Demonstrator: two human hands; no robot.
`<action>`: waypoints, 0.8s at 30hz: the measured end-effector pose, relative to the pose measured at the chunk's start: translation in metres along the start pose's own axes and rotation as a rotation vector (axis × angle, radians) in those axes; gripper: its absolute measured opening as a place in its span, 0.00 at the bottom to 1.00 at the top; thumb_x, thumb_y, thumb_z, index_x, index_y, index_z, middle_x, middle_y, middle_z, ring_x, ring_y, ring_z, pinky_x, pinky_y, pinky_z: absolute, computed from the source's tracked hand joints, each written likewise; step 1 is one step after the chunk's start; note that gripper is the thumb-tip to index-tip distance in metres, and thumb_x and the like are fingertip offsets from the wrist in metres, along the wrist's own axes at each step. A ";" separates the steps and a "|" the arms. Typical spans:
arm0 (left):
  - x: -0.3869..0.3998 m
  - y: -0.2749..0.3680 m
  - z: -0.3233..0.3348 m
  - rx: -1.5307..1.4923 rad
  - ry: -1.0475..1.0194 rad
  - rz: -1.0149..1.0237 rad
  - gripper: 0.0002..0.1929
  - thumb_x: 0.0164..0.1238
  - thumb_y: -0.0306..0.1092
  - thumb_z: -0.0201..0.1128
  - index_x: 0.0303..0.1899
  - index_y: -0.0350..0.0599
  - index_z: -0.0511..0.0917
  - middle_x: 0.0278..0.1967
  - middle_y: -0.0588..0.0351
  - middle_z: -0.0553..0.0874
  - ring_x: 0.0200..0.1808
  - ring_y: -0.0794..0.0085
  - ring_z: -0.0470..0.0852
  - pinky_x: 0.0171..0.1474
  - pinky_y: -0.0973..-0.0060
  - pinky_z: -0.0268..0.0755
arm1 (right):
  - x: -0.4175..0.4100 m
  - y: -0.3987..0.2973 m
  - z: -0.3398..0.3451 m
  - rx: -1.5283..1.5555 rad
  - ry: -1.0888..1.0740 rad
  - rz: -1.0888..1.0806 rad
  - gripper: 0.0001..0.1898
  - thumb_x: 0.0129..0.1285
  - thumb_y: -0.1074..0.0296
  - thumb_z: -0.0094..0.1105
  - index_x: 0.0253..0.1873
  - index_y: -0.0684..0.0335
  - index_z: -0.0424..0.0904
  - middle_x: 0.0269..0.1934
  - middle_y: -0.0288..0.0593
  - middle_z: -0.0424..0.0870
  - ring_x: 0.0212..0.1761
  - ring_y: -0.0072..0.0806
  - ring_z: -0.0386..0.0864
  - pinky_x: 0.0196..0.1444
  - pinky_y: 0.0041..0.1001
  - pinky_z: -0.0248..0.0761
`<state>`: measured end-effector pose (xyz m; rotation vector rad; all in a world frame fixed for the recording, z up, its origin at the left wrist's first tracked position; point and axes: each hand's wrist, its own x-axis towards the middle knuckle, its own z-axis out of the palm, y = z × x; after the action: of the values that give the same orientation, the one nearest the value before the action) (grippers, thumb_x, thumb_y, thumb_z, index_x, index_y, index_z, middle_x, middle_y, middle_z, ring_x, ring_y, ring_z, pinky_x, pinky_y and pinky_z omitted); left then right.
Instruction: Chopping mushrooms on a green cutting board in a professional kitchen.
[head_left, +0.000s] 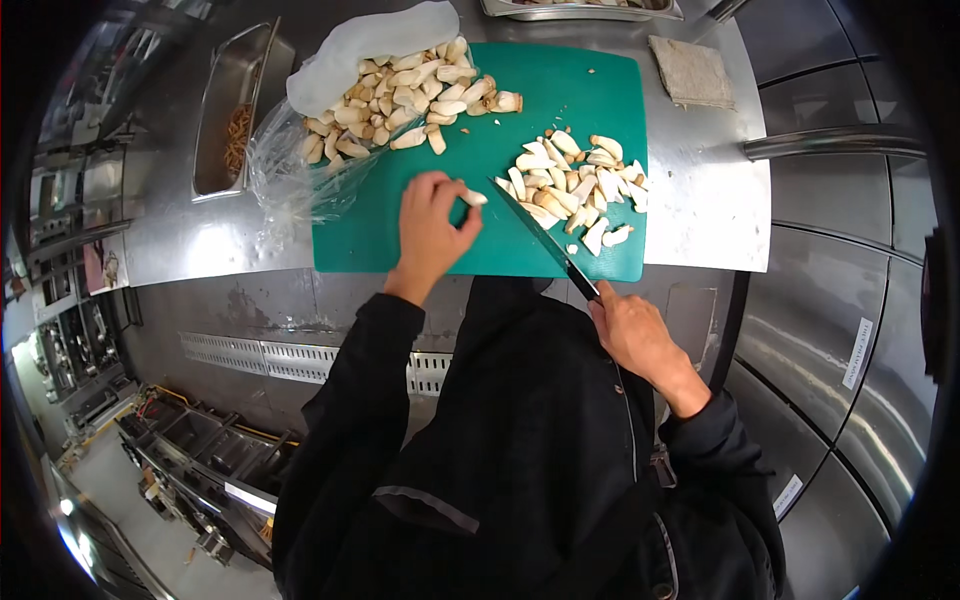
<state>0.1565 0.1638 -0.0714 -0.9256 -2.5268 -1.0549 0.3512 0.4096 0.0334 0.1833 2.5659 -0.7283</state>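
Observation:
Between the thumb and fingers of my left hand (439, 221) is a small pale mushroom piece (473, 198), held just above the green cutting board (360, 240). My right hand (634, 330) grips the black handle of a kitchen knife (536, 229). Its blade slants up and left over the board, the tip close to a heap of cut mushroom pieces (574, 187). At the board's upper left, whole-looking small king oyster mushrooms (405, 94) spill out of a clear plastic bag (292, 169).
A steel pan (214, 127) with brown scraps stands left of the bag. Another steel tray (585, 10) is partly visible at the far edge. A folded beige cloth (691, 71) lies right of the board. Steel cabinets (817, 300) with labels flank the right side.

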 end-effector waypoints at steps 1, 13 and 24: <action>-0.007 0.010 0.001 -0.050 -0.052 -0.001 0.17 0.54 0.32 0.75 0.44 0.45 0.79 0.45 0.52 0.78 0.48 0.53 0.80 0.51 0.59 0.72 | 0.000 0.000 0.000 -0.010 0.003 -0.010 0.15 0.77 0.65 0.55 0.58 0.72 0.76 0.26 0.63 0.83 0.31 0.63 0.82 0.37 0.55 0.74; -0.013 0.034 0.001 -0.074 -0.087 -0.010 0.14 0.56 0.28 0.73 0.44 0.45 0.81 0.47 0.52 0.78 0.49 0.54 0.79 0.50 0.61 0.73 | -0.006 -0.029 -0.031 -0.076 -0.043 -0.064 0.10 0.76 0.68 0.56 0.52 0.70 0.74 0.24 0.61 0.82 0.30 0.62 0.82 0.35 0.54 0.74; -0.003 0.023 0.000 -0.069 -0.166 0.095 0.14 0.59 0.30 0.71 0.46 0.45 0.82 0.48 0.51 0.82 0.49 0.53 0.80 0.52 0.59 0.73 | 0.045 -0.017 0.026 0.188 0.136 -0.032 0.14 0.77 0.66 0.56 0.56 0.73 0.75 0.29 0.63 0.84 0.33 0.64 0.83 0.39 0.54 0.76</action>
<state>0.1739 0.1748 -0.0598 -1.1861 -2.5617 -1.0837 0.3174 0.3815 0.0000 0.2612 2.6312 -1.0011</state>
